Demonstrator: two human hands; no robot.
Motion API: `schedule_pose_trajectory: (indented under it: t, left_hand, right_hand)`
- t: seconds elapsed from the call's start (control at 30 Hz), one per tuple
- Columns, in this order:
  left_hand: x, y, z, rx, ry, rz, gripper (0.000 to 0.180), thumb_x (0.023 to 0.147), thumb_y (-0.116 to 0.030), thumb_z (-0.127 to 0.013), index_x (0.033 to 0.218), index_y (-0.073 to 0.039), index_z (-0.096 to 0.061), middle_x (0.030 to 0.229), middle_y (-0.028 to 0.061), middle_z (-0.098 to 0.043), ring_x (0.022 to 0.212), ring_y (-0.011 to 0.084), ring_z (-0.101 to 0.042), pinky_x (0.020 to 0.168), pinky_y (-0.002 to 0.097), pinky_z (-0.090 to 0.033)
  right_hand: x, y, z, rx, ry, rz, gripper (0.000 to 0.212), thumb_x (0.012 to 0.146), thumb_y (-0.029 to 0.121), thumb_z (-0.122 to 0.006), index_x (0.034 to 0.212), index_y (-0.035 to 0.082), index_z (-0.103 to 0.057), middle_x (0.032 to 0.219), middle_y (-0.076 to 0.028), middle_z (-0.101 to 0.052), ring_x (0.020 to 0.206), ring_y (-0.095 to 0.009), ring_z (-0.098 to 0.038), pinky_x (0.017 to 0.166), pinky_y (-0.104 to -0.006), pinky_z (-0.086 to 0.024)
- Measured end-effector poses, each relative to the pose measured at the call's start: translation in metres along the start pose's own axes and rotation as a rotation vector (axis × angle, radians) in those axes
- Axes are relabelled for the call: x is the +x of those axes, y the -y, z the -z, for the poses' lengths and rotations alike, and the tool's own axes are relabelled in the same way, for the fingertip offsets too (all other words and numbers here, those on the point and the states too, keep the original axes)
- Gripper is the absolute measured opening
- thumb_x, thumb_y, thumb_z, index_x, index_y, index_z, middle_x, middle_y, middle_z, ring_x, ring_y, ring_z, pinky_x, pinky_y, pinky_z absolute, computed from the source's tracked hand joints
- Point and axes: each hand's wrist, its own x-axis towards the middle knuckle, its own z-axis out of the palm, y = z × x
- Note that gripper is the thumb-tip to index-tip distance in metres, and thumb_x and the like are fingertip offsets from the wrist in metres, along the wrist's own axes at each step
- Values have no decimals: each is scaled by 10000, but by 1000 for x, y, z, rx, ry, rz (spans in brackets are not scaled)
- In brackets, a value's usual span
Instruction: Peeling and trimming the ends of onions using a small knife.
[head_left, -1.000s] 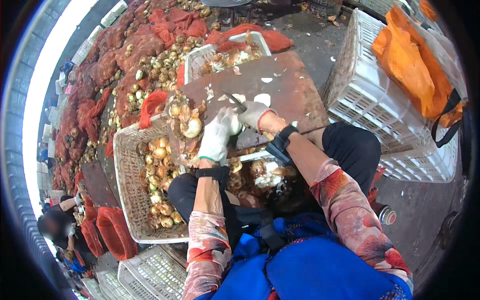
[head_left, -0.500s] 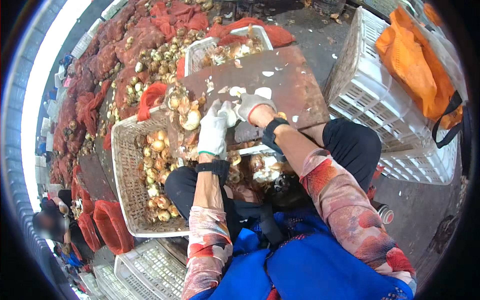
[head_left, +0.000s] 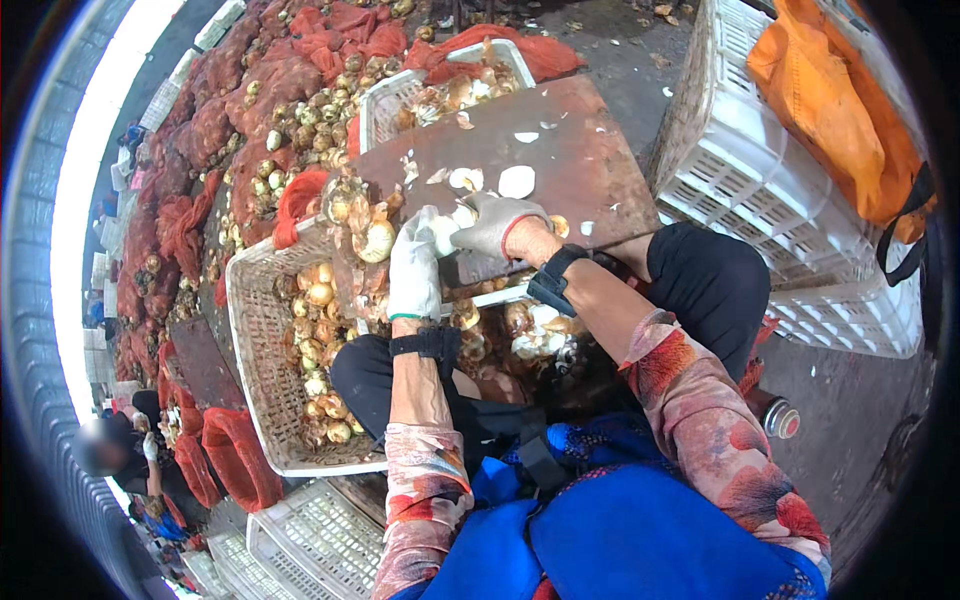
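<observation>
Right hand is now sitting nearer 6 o'clock on worktop, curled, contents unclear; left hand is gripping white onion: steadying it should be helping.

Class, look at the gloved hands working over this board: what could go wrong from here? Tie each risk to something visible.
The pale onion sits between the left hand and right hand, so it might slip from the gloves.

The brown-skinned onion lies toward the left side of the board; a bump could roll it toward the crate of onions.

Loose white pieces on the board could get knocked off.
</observation>
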Motion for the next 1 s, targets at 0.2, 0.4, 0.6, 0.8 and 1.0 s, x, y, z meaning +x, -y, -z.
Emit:
schedule_pose_trajectory:
  t: [0.2,0.4,0.6,0.8,1.0]
  left_hand:
    - [-4,-8,-7,18,18,-29,377,983,-276,-556,1213,22,-562,1015,43,-639,893,108,-582,831,261,-473]
    - [-4,-13,-10,110,-42,74,391,976,-334,-562,1144,17,-598,933,11,-622,824,74,-531,753,236,-437]
    - [11,-18,-2,371,146,147,593,925,-456,-608,1198,68,-563,970,52,-637,877,117,-556,803,255,-447]
    - [18,-29,-14,324,140,210,428,921,-374,-649,1050,33,-631,850,19,-642,699,75,-545,653,223,-457]
    - [4,-26,0,500,18,192,351,911,-285,-655,1044,38,-624,853,27,-649,707,74,-564,618,219,-451]
  right_hand:
    - [0,1,4,-47,-9,-12,718,759,465,-560,1360,79,-492,1239,-190,-611,1112,-330,-605,947,-391,-458]
    - [2,3,-7,-36,-50,-30,524,870,428,-490,1257,84,-569,1040,-147,-689,852,-278,-687,766,-391,-513]
    - [7,2,-16,-5,-126,-68,474,920,428,-443,1222,96,-593,1224,-146,-627,1117,-329,-604,926,-454,-469]
    - [9,3,-11,-35,-161,-93,455,922,422,-456,1221,110,-599,1213,-132,-637,1112,-338,-608,909,-475,-489]
    - [7,8,-12,-83,-145,-100,410,902,330,-532,1241,107,-591,1238,-130,-626,1134,-321,-605,906,-464,-497]
